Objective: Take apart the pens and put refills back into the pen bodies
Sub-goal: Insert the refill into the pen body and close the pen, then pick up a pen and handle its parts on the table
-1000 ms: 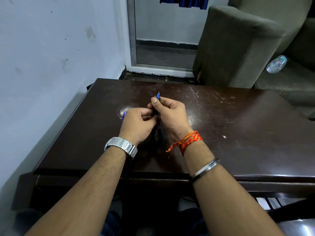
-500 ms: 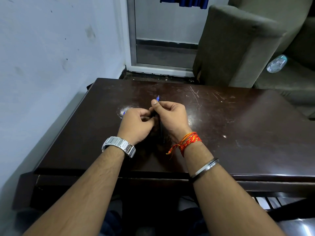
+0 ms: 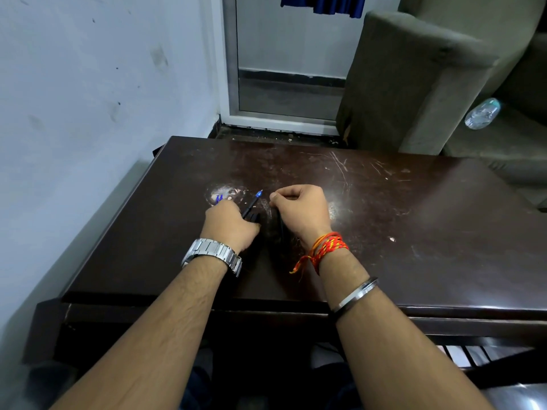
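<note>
Left hand [image 3: 229,223] is wrapped round a dark pen [image 3: 251,205], its blue tip poking out just right of the worn patch [image 3: 226,192] on the surface [image 3: 414,232]. Right hand [image 3: 300,208], further right of that patch, is curled over something dark, maybe a barrel. Honestly can't tell if it's gripping it. A blue bit [image 3: 219,198] sits on the patch. Looks mid-job to me: one pen in hand, no finished pile visible, so plenty probably left.
</note>
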